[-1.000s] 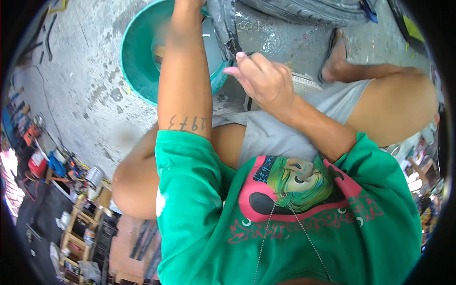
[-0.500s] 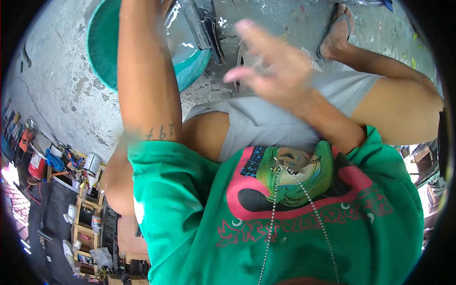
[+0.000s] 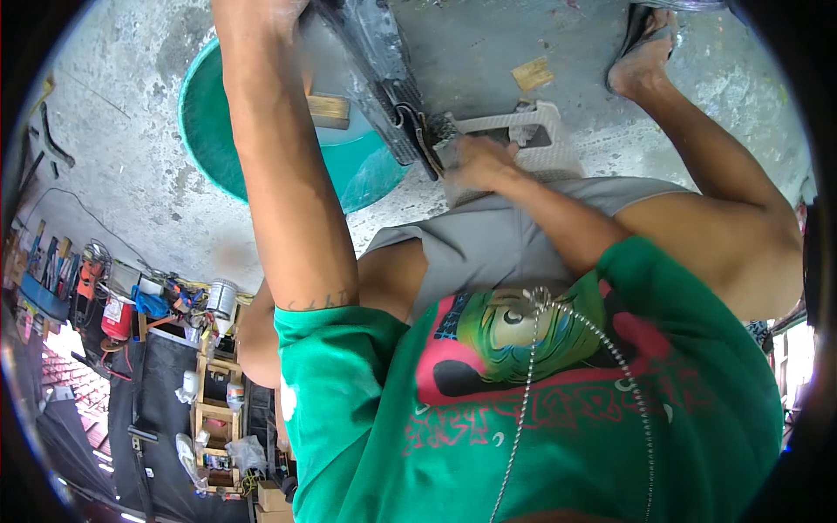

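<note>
A long dark panel with a carbon-fibre-like weave [image 3: 370,65] slants over a green tub [image 3: 205,131] of cloudy water. My left hand [image 3: 275,9] grips the panel's far end at the upper edge of the picture, which cuts off most of its fingers. At the panel's near end, my right hand [image 3: 479,163] is closed, slightly blurred, against a small dark speckled piece [image 3: 443,131]. What its fingers hold is partly hidden. A tan block [image 3: 329,111] shows inside the tub, beside my left forearm.
A pale plastic stool with a woven pattern [image 3: 558,131] stands just beyond my right hand. A tan piece [image 3: 532,74] lies on the wet concrete floor. Along the left are tools, a red cylinder [image 3: 116,319], a metal can [image 3: 221,298] and wooden shelving [image 3: 214,427].
My right hand, raised and open before, has come down to the panel's near end and closed. The panel sits lower in view, and the tan block in the tub has come into sight.
</note>
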### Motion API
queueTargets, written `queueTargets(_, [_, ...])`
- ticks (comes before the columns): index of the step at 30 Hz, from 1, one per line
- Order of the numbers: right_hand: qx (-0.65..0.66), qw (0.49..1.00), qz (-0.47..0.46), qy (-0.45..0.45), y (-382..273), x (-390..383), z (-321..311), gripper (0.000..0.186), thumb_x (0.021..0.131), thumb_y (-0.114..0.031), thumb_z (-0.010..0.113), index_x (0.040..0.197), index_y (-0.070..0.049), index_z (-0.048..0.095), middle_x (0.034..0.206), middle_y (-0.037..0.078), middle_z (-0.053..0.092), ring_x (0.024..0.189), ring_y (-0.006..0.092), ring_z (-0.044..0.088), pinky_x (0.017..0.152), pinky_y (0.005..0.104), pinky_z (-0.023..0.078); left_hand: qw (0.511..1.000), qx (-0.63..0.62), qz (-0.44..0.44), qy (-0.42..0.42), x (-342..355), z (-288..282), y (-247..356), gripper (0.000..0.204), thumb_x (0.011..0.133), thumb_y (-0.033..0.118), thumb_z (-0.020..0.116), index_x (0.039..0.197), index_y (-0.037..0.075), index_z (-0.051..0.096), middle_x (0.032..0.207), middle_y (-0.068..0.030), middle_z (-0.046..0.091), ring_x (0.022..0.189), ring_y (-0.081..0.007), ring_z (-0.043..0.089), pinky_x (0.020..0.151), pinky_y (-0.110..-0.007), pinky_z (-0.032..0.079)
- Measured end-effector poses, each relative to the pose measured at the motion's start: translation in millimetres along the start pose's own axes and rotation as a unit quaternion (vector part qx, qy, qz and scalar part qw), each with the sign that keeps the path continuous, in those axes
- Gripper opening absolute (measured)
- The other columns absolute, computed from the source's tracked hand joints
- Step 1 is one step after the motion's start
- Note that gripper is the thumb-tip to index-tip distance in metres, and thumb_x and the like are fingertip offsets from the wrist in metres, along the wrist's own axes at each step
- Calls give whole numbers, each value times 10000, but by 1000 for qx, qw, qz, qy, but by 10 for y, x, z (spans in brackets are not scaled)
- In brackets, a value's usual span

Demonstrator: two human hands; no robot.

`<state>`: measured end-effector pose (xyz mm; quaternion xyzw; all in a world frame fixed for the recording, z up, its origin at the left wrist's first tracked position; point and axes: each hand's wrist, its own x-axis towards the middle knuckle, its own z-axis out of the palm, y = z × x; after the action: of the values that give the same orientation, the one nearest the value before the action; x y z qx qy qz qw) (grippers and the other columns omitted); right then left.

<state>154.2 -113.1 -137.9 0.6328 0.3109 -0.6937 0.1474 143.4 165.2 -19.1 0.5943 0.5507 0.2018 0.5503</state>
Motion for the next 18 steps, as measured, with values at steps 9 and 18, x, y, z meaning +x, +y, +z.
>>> queueTargets(9, [-25,986,-53,156,-430,-213,-36,620,854,-494,749,1300,-77,640,1287,217,667,1218,443,614,1045,715,354,998,-61,17,-27,167,-30,-232,440,936,112,599,1334,-76,589,1161,-160,700,1028,-232,647,915,-310,481])
queueTargets(18, [31,794,-269,545,-522,-1008,-37,563,878,-476,761,1145,6,644,1041,217,695,930,383,683,745,428,558,991,93,75,-59,522,-236,-494,375,944,202,593,1174,-84,671,1111,-187,720,981,-272,661,860,-395,492])
